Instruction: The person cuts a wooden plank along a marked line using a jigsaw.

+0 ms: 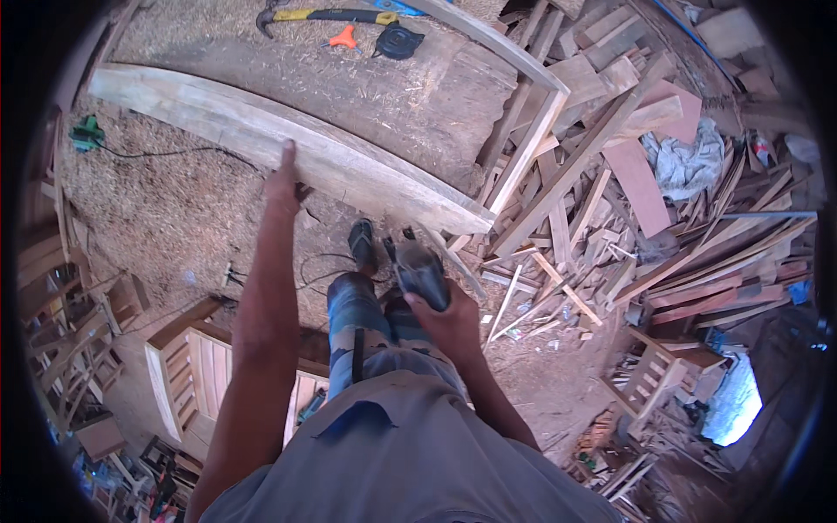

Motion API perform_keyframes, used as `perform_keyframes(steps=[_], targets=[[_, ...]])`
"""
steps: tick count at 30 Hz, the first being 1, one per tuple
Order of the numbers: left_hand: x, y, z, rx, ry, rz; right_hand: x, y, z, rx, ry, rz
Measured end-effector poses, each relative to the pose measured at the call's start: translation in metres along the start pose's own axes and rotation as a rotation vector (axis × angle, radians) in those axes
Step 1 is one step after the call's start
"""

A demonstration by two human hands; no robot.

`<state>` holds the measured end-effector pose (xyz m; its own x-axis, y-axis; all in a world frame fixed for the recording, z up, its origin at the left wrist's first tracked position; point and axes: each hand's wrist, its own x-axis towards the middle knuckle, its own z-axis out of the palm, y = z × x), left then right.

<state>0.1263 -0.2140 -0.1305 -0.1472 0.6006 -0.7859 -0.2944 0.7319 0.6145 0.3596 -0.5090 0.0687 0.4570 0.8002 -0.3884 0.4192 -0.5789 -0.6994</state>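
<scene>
Green tool (pixel 86 133) on sawdust-strewn floor at far left, left hand (pixel 283 181) with fingers flat on the long pale plank (pixel 261 131), right hand (pixel 446 321) fingers wrapped round a dark power tool (pixel 421 272) above the knees, scrap wood pile (pixel 628 192) at right.

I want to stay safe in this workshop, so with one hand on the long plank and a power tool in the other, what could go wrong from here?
The right hand alone grips the power tool, close above the knees; a slip could bring it against the leg. A black cord trails across the sawdust-covered floor and could catch a foot. The left hand rests on the long plank, which might shift, and the scrap wood pile alongside could cause a trip.
</scene>
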Motion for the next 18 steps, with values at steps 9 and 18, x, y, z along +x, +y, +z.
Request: perform_keyframes(steps=[9, 18], targets=[[-0.086, -0.165, -0.04, 0.588, -0.406, -0.083, -0.105, 0.081, -0.088, 0.034, 0.065, 0.357], [-0.092, -0.098, -0.098, 0.61, -0.17, -0.209, -0.164, 0.179, -0.082, 0.314, 0.44, 0.371]])
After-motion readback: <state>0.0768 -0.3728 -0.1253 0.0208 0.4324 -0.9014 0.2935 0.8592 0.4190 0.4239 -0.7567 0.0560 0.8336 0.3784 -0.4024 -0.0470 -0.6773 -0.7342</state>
